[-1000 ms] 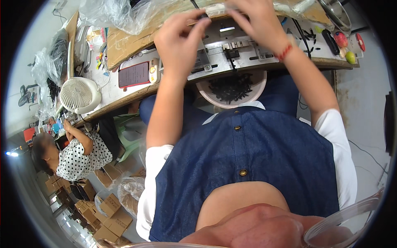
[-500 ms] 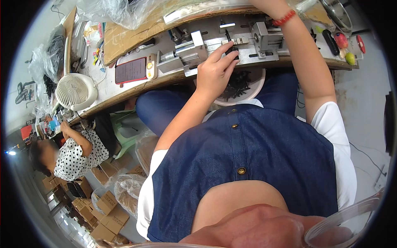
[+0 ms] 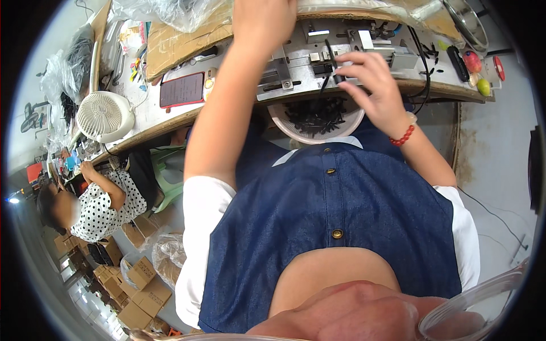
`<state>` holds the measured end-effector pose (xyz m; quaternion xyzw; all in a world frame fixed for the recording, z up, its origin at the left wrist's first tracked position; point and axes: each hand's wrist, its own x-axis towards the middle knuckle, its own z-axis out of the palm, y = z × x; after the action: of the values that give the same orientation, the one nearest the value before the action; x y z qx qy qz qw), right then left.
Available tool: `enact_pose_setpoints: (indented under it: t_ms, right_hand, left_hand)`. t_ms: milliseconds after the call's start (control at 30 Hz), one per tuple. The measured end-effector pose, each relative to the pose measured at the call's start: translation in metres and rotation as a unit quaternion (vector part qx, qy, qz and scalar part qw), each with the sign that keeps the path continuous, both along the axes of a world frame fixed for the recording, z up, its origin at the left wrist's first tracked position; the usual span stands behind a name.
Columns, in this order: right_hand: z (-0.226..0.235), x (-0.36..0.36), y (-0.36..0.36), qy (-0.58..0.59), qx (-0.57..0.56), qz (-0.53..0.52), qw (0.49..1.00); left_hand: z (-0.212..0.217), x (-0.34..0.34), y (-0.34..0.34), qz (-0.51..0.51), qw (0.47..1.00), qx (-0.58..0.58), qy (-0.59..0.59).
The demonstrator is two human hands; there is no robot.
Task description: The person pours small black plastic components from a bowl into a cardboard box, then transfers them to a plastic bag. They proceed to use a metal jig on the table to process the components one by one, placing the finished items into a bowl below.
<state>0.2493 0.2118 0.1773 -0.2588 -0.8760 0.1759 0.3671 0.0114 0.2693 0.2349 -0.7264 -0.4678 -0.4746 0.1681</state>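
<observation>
My right hand is at the middle of the metal jig, its thumb and fingers closed on a slim black part that points up and away. Beside those fingertips is a small metal block on the jig. Another small black piece hangs in view just above a pale basket, which holds many black pieces below the table edge. My left hand reaches far across the bench; the frame's top edge cuts off its fingers, so I cannot see what it touches.
Metal brackets flank the jig. Left along the bench are a phone, a white fan and cardboard. Black cables, loose black pieces and fruit are at right. A co-worker sits at far left.
My left hand has left the jig and reached to the far side of the bench. My right hand has come back from there to the black part at the jig.
</observation>
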Motion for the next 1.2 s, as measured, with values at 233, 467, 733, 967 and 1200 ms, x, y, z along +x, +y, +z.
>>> enact_pose_setpoints:
  t_ms: [233,467,733,967,1200]
  right_hand:
    - [-0.033,-0.022,0.005,-0.082,0.089,-0.015,0.993]
    - [-0.027,-0.019,0.011,-0.112,0.135,-0.012,0.984]
    - [0.057,-0.056,0.122,0.015,0.209,-0.090,0.974]
    - [0.054,-0.095,0.190,-0.256,0.221,-0.225,0.914]
    - [0.094,-0.063,0.130,0.087,-0.141,-0.071,0.984]
  left_hand:
    - [0.005,-0.033,0.063,0.008,0.972,-0.173,0.160]
    - [0.022,-0.009,0.001,-0.061,0.940,-0.324,-0.089]
    - [-0.061,0.021,-0.115,-0.097,0.958,-0.217,-0.162]
    - [-0.101,0.037,-0.110,-0.076,0.959,-0.247,-0.116]
    - [-0.099,0.042,-0.114,-0.044,0.960,-0.264,-0.078]
